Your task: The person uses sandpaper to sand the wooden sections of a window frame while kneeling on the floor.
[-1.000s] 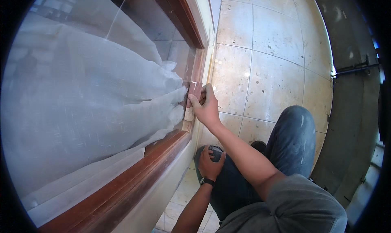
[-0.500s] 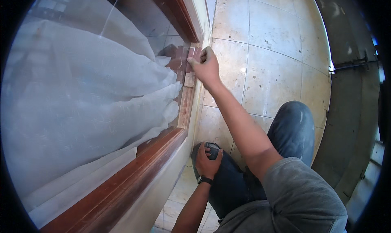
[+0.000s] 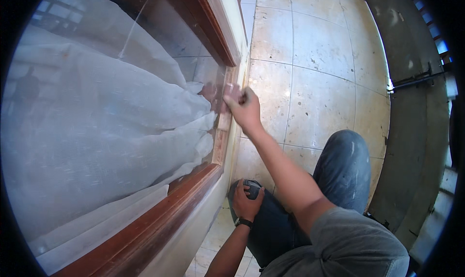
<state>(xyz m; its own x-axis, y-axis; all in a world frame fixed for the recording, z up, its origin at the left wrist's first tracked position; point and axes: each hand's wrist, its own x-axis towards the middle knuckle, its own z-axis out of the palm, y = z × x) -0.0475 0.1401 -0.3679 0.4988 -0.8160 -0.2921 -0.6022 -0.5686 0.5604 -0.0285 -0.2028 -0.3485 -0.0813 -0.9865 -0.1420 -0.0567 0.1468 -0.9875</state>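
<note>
In my right hand [image 3: 248, 113] is a sanding block [image 3: 232, 90], a pale wood piece wrapped in reddish-brown sandpaper. Thumb and fingers grip it against the bottom strip of a wooden window frame [image 3: 221, 148], whose surface here looks pale and bare. A little motion blur softens the fingers and block. My left hand [image 3: 247, 202], with a dark band at the wrist, lies over my left knee [image 3: 254, 190], fingers spread and holding nothing.
Glass fills the frame, with a white curtain [image 3: 111, 117] behind it. Darker reddish-brown side pieces [image 3: 145, 223] flank the pale strip. Stained floor tiles [image 3: 319, 102] lie under me. Along the right stands a dark metal panel [image 3: 411, 117] with a bolt [image 3: 419, 79].
The block and my right hand sit nearer me along the frame strip. The view has shifted a little as well. My left hand stays on the knee.
</note>
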